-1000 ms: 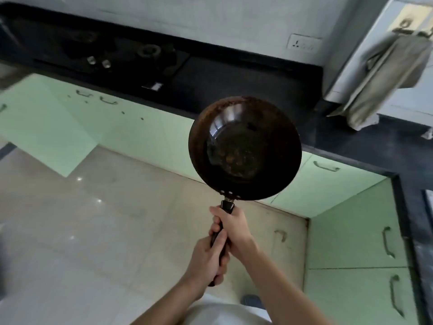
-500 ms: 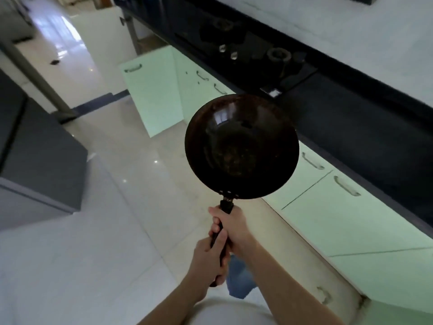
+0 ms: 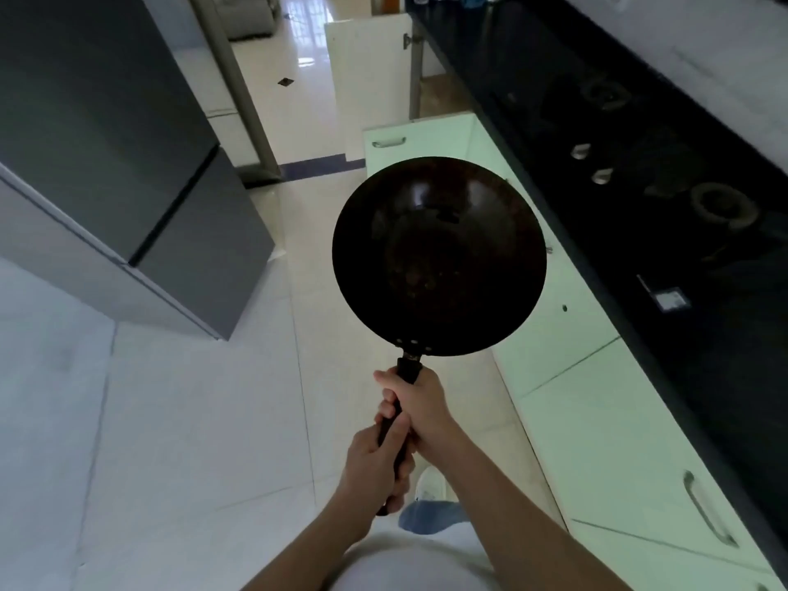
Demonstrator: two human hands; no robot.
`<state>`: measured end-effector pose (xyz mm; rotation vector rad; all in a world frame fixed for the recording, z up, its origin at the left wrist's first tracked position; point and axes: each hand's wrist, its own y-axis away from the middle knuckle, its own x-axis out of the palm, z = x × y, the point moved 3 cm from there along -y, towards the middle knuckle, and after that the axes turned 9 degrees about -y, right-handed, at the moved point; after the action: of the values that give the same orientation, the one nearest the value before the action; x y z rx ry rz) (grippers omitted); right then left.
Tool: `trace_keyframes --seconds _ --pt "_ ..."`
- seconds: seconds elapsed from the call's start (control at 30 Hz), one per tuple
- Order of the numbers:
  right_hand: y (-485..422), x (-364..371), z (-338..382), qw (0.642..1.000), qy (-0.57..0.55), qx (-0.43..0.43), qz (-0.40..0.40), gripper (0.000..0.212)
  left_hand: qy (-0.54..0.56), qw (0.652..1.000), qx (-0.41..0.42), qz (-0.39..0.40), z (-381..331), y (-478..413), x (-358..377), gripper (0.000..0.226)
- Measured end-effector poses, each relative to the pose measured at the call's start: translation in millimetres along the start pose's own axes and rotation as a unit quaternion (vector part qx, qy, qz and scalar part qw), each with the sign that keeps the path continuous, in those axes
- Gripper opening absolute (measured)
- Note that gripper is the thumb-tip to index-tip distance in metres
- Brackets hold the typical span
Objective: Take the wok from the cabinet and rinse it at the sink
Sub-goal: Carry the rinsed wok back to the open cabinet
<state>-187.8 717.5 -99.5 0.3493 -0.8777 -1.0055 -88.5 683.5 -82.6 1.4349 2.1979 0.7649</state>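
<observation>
A dark round wok (image 3: 439,255) with brown residue in its bowl hangs in the air at the middle of the view, bowl facing me. Its black handle (image 3: 394,424) points down toward my body. My right hand (image 3: 420,409) grips the upper part of the handle, just under the bowl. My left hand (image 3: 375,467) grips the lower part, below the right one. Both hold the wok above the pale tiled floor. No sink is in view.
A black counter with a gas hob (image 3: 665,198) runs along the right, above pale green cabinets (image 3: 597,420). One green cabinet door (image 3: 409,142) stands open ahead. A tall grey fridge (image 3: 106,164) is at the left. The tiled floor (image 3: 170,420) leads to a doorway.
The view has swung to the left: the counter corner and hanging towel are gone, the fridge and doorway have come in. The wok stays in the same two-handed hold.
</observation>
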Motion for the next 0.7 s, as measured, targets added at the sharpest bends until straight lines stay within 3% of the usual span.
trace_keyframes --seconds 0.37,0.7 --pt "-92 51 43 0.993 0.068 0.060 0.073 0.023 0.057 0.992 -0.009 -0.112 -53 -71 -27 0.041" --pt "-203 141 70 0.991 0.093 0.067 0.074 0.026 0.085 0.990 -0.012 -0.112 -108 -166 -118 0.043"
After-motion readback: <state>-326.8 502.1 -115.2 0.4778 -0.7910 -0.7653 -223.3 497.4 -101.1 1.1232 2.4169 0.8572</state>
